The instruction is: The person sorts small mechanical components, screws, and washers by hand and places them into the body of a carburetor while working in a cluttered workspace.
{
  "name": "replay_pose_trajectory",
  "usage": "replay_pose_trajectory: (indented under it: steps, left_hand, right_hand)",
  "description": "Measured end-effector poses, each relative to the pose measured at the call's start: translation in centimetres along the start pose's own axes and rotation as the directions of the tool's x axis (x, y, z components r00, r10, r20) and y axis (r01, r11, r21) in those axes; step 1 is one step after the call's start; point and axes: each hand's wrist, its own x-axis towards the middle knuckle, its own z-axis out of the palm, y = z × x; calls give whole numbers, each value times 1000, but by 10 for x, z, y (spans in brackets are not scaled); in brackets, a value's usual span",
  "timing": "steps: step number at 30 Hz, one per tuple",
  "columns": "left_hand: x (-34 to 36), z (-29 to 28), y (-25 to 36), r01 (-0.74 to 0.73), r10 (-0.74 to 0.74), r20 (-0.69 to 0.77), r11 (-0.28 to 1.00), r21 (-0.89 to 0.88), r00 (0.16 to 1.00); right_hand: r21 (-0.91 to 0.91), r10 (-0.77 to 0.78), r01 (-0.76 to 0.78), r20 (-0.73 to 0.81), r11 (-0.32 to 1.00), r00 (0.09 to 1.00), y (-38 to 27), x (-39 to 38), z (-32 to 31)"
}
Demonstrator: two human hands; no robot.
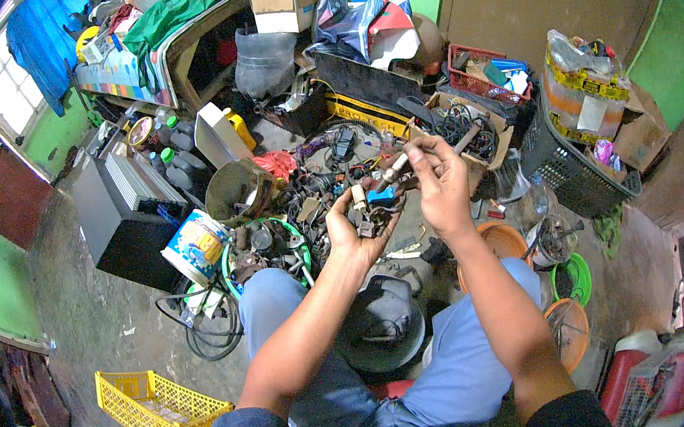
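Observation:
Palm up, my left hand [354,242] is cupped around several small parts. Among them are a cream cylindrical piece [359,197], a blue piece [381,195] and a small brownish block [367,229]. My right hand [444,186] is raised beside it, thumb and fingers pinching a slim whitish cylindrical part [394,169] with a dark end. That dark end points down toward the left palm; its exact kind is too small to make out. Beyond both hands spreads a heap of wires and dark loose parts [318,191].
A green-rimmed basin [307,260] of parts, a white-and-blue bucket [195,247] and a black case [117,228] stand left. A yellow crate [166,414] lies near left. On the right are a black basket [562,161], a green bowl [572,279] and orange basins [504,243]. A dark round bowl [382,328] sits between my legs.

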Motion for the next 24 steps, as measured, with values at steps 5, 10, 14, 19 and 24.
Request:
replay_pose_trajectory:
  steps: [5, 10, 14, 19, 24]
  left_hand:
    - [-2, 2, 2, -53, 52, 18, 996, 65, 998]
    - [2, -3, 9, -60, 63, -60, 997, 51, 996]
    - [4, -9, 12, -58, 58, -23, 998, 6, 998]
    - [2, -12, 21, -89, 89, -33, 996, -16, 996]
    - [-13, -4, 22, -121, 126, -94, 991, 62, 988]
  right_hand:
    - [335, 269, -264, 34, 905, 963, -2, 2, -6]
    - [284, 399, -372, -45, 884, 916, -8, 7, -9]
    - [354, 422, -388, -22, 851, 906, -5, 6, -23]
    - [256, 397, -393, 41, 883, 917, -9, 3, -35]
    - [222, 347, -359, 90, 907, 934, -8, -5, -44]
